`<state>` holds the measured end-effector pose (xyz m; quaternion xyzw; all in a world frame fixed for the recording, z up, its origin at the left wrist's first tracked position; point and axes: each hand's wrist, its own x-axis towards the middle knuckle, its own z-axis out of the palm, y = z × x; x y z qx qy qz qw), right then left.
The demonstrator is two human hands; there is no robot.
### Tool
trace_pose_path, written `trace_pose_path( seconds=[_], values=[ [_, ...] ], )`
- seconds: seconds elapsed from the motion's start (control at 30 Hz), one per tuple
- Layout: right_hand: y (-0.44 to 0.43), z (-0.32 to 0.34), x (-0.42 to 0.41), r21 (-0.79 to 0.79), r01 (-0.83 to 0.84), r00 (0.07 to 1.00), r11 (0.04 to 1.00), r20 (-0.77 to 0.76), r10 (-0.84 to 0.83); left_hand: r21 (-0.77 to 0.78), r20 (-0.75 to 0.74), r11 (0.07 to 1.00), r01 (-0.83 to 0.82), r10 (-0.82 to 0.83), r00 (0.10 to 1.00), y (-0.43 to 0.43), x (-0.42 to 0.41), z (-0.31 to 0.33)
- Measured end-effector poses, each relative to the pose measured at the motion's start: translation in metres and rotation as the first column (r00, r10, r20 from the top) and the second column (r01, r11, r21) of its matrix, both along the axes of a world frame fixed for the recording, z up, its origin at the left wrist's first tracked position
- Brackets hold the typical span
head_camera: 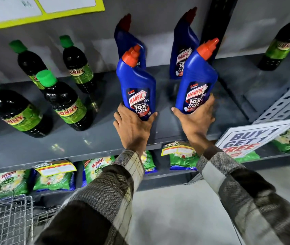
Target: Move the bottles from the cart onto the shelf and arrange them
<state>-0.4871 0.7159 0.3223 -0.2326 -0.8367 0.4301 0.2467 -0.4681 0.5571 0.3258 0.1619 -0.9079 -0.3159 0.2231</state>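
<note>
A grey metal shelf (105, 138) holds green-capped and blue bottles. Each hand grips one upright blue bottle at its base, left hand (131, 128) on the left bottle (137, 89), right hand (196, 121) on the right bottle (196, 82), both directly ahead of matching rear bottles.

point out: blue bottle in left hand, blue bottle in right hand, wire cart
Blue bottle in left hand (137, 85): head view, on its blue body above the label.
Blue bottle in right hand (198, 71): head view, on its blue shoulder.
Wire cart (6, 223): head view, on its mesh wall.
</note>
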Motion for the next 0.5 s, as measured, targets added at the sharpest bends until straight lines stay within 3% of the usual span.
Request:
trace_pose_path(
  seconds=[0.33, 0.43, 0.5],
  values=[
    [0.002, 0.005, 0.004, 0.021, -0.021, 0.997, 1.000, 0.071, 0.019, 0.078, 0.080, 0.997, 0.028, -0.034, 0.996, 0.000, 0.005, 0.010],
    [0.013, 0.012, 0.011, -0.077, -0.201, 0.960, 0.976, 0.184, 0.212, 0.221, -0.002, 0.975, 0.010, -0.010, 1.000, -0.014, 0.020, 0.020],
    [0.022, 0.021, 0.030, -0.131, -0.346, 0.891, 0.929, 0.264, 0.369, 0.100, -0.111, 0.995, 0.004, 0.008, 0.994, -0.028, 0.040, 0.037]
  ],
)
